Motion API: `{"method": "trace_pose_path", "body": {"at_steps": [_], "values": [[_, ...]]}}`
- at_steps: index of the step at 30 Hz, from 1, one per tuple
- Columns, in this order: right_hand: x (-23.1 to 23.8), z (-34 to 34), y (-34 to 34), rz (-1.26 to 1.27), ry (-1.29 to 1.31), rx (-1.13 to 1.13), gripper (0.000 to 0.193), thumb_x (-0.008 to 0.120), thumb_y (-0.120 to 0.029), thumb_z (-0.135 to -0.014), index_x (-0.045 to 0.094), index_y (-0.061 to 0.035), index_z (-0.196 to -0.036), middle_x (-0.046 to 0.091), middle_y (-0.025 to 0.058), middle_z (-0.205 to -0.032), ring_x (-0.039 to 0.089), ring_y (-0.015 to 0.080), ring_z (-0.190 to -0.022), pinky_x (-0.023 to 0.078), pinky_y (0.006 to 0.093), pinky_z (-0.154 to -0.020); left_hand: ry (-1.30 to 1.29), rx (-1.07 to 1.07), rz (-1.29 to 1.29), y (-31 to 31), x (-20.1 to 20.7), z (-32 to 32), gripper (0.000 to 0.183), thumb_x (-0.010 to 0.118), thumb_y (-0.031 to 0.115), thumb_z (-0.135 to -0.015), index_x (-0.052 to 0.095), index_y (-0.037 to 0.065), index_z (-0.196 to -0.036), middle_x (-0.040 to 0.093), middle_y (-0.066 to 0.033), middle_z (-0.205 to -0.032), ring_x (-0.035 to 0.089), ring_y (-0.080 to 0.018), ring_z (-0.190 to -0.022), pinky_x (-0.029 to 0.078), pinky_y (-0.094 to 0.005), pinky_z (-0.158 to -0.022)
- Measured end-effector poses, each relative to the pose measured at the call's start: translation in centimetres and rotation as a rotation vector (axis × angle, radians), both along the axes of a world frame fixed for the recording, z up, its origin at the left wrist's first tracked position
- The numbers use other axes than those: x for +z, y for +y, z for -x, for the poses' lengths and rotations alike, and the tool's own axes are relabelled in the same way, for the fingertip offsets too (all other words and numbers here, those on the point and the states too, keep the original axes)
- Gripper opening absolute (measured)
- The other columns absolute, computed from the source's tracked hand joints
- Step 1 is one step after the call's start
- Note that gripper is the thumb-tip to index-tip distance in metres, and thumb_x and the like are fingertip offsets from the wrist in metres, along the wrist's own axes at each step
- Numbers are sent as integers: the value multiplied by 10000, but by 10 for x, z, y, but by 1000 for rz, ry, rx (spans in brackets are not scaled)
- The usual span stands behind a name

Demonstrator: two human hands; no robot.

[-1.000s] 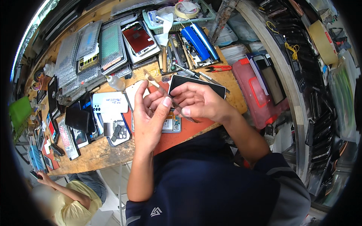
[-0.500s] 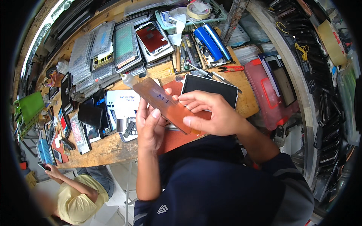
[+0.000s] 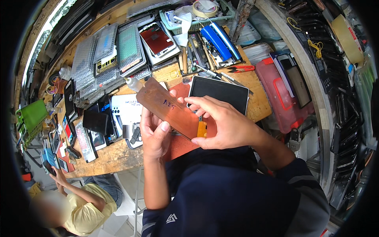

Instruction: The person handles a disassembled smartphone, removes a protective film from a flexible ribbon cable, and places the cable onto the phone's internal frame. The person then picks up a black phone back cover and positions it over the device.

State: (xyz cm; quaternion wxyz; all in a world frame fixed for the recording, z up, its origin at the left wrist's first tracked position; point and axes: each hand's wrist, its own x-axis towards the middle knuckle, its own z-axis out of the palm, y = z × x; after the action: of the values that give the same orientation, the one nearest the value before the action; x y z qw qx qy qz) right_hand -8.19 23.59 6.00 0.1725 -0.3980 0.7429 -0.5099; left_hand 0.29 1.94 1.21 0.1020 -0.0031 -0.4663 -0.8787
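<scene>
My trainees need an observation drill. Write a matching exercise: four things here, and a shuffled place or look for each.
1. brown sheet
2. basket
3. plastic box
4. tablet

A. reddish, right of the table
B. black screen, pale edge
C. in the left hand
D. green, with a tape roll inside

Pairs: 1-C; 2-D; 3-A; 4-B

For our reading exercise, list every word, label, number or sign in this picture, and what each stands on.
Thin brown rectangular panel: short dark handwritten mark, legible but not copied here.
White rectangular phone back panel: dark handwriting, too small to read reliably.
Dark navy fabric top: white angular emblem, no letters discernible.
Wide tan tape roll: red marking, too blurred to read.
</scene>
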Motion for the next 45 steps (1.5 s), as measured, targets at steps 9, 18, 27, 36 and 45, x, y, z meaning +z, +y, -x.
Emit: {"method": "trace_pose_path", "body": {"at_steps": [9, 18, 27, 36, 45], "values": [[-2, -3, -4, 21, 43, -19, 962, 892, -118, -758, 434, -14, -1598, 681, 189, -1333, 739, 307, -1100, 607, 421, -965, -15, -29, 161, 4, 2, -4, 992, 854, 147, -934, 240, 9, -1701, 463, -248, -1651, 531, -350, -1498, 474, -512, -1226], [-6, -4, -3, 12, 111, -35, 900, 854, -90, -755, 475, -2, -1567, 671, 227, -1334, 742, 345, -1087, 612, 437, -962, -39, -62, 313, 8, 2, -9, 985, 862, 86, -923, 241, 33, -1686, 528, -194, -1538, 591, -313, -1413, 554, -458, -1133], [-6, -5, -3, 37, 164, -30, 849, 844, -80, -752, 515, 4, -1530, 682, 213, -1266, 742, 358, -1056, 612, 440, -938, -67, -50, 340, 10, 4, -10, 985, 880, 147, -904, 285, -3, -1676, 516, -191, -1594, 543, -314, -1467, 456, -476, -1220], [-4, -1, 1, 14, 149, 9, 763, 835, -68, -748, 588, 20, -1464, 695, 187, -1156, 735, 347, -1022, 599, 427, -914, 2, -95, 346, 7, 2, -6, 992, 837, 46, -925, 215, 19, -1698, 483, -190, -1610, 555, -302, -1452, 553, -484, -1158], [-5, 4, 0, 61, 60, 39, 705, 812, -137, -765, 610, 42, -1416, 717, 225, -1137, 733, 384, -1017, 596, 454, -916, -57, -84, 297, 5, 1, -9, 939, 836, 70, -937, 261, 20, -1678, 490, -206, -1603, 553, -280, -1446, 568, -447, -1118]]}}
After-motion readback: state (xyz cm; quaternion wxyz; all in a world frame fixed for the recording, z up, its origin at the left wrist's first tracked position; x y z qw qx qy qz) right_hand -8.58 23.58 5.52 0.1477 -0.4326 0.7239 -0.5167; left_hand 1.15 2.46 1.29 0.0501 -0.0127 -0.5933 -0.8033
